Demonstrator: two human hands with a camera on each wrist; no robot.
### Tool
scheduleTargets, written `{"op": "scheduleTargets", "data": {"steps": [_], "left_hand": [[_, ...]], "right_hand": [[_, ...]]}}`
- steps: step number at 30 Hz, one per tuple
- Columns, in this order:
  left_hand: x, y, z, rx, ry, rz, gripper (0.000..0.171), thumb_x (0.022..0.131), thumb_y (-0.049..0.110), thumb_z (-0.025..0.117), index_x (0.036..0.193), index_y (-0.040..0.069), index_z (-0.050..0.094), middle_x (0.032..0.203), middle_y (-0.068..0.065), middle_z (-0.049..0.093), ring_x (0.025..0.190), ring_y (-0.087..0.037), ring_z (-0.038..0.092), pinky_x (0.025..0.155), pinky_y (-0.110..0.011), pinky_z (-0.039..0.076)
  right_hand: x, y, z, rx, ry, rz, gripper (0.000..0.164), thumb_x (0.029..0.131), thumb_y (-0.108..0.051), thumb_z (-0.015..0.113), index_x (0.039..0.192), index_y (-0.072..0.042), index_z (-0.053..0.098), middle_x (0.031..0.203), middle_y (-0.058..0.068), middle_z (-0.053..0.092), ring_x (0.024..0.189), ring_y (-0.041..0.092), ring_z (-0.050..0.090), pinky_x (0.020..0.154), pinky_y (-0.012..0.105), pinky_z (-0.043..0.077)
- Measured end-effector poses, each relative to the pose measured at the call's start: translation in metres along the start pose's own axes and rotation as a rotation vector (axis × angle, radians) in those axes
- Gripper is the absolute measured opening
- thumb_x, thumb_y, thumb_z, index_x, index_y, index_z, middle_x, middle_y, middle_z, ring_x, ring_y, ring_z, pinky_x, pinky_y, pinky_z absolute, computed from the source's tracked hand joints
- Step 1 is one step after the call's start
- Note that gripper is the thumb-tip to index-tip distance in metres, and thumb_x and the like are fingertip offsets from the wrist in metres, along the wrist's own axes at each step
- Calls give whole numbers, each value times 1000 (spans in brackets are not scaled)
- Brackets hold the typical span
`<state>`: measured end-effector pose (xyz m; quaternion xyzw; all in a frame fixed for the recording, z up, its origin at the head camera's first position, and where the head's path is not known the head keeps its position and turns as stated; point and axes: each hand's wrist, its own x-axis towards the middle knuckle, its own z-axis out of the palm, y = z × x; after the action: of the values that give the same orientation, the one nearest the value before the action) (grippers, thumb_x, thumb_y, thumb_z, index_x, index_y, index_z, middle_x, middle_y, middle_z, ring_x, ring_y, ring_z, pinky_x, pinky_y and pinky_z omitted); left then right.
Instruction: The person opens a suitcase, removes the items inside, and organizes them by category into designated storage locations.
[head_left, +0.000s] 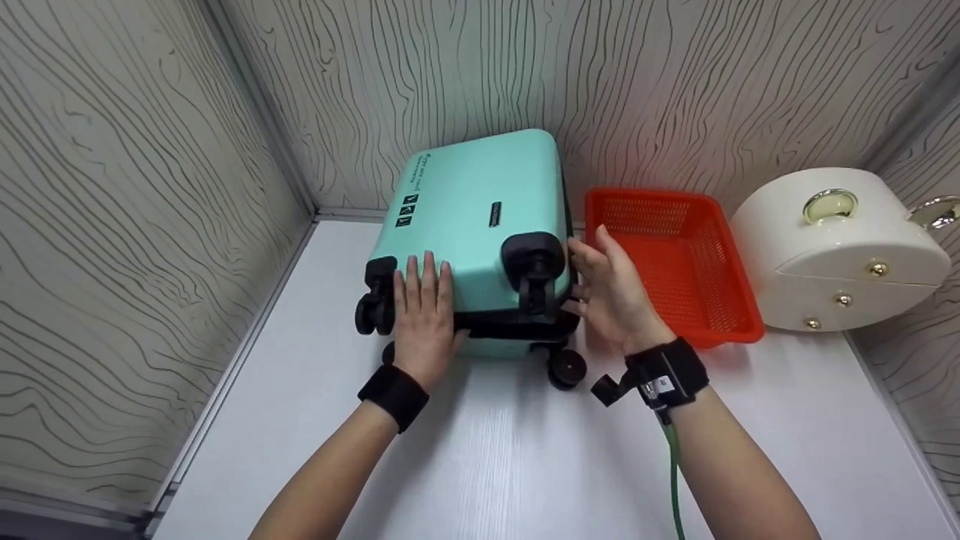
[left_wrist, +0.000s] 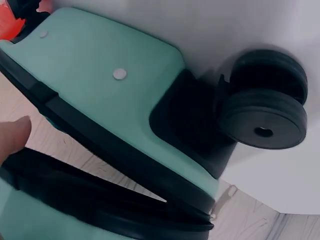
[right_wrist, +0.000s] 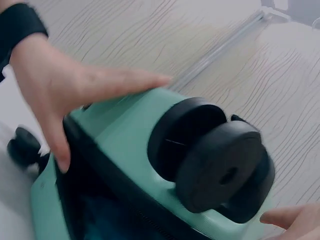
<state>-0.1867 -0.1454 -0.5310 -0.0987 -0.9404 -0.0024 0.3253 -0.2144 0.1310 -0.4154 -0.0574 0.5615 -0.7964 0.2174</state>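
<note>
A mint-green suitcase [head_left: 469,195] with black corner wheels lies on the table against the back wall, its upper shell raised a little from the lower one. My left hand [head_left: 424,322] rests on the near end of the upper shell, fingers straight. In the right wrist view, the left thumb [right_wrist: 60,150] sits at the gap between the shells. My right hand [head_left: 619,292] is beside the suitcase's right edge, fingers spread, with fingertips near the black wheel mount [head_left: 534,259]. Dark lining [right_wrist: 107,215] shows inside the gap. The left wrist view shows a lower wheel [left_wrist: 265,120] close up.
A red plastic basket [head_left: 750,319] stands right of the suitcase, close behind my right hand. Farther right is a white rounded box [head_left: 847,247] with gold knobs. Wood-patterned panels [head_left: 450,67] enclose the white table [head_left: 480,465]. A green cable [head_left: 673,472] trails from my right wrist.
</note>
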Motion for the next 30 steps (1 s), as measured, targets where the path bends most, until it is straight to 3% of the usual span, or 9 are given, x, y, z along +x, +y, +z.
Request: {"op": "scheduleTargets", "data": {"steps": [6, 16, 19, 22, 27, 30], "left_hand": [[2, -9, 2, -14, 103, -54, 130, 72, 44, 93, 160, 1, 8, 165, -29, 11, 152, -48, 7, 121, -61, 8], [5, -27, -17, -198, 149, -96, 126, 70, 19, 95, 161, -2, 11, 166, -22, 17, 152, -42, 15, 123, -55, 9], [5, -33, -19, -233, 175, -96, 125, 69, 16, 95, 161, -2, 13, 165, -21, 20, 151, -41, 18, 123, -55, 10], [7, -37, -21, -248, 171, -91, 125, 69, 17, 95, 161, -1, 13, 165, -22, 20, 151, -41, 19, 123, -54, 11], [11, -46, -25, -288, 142, -123, 125, 71, 19, 95, 162, -1, 11, 165, -22, 19, 152, -39, 18, 123, -52, 11], [12, -51, -28, -346, 141, -177, 124, 73, 20, 93, 162, -1, 10, 165, -23, 20, 152, -38, 19, 123, -51, 14]], "right_hand": [[-8, -14, 13, 53, -47, -56, 85, 101, -67, 38, 166, -17, 16, 171, 11, -6, 151, 49, 2, 120, 58, 18], [-12, -18, 25, 13, -151, -246, 75, 105, -56, 42, 166, -19, 17, 170, 8, 10, 152, 47, 7, 120, 57, 23], [-12, -14, 26, -34, -169, -297, 70, 108, -50, 40, 166, -17, 18, 169, 8, 16, 152, 43, 16, 119, 55, 25], [-10, -5, 21, -210, -132, -331, 66, 110, -44, 40, 165, -14, 19, 168, 10, 22, 150, 35, 27, 119, 50, 28], [-4, 30, -6, -741, 27, -318, 62, 109, -38, 49, 161, -9, 32, 163, 13, 33, 146, 30, 37, 117, 49, 31], [-3, 60, -23, -1020, 79, -282, 60, 107, -31, 55, 158, -5, 37, 163, 19, 30, 146, 38, 35, 116, 57, 30]]}}
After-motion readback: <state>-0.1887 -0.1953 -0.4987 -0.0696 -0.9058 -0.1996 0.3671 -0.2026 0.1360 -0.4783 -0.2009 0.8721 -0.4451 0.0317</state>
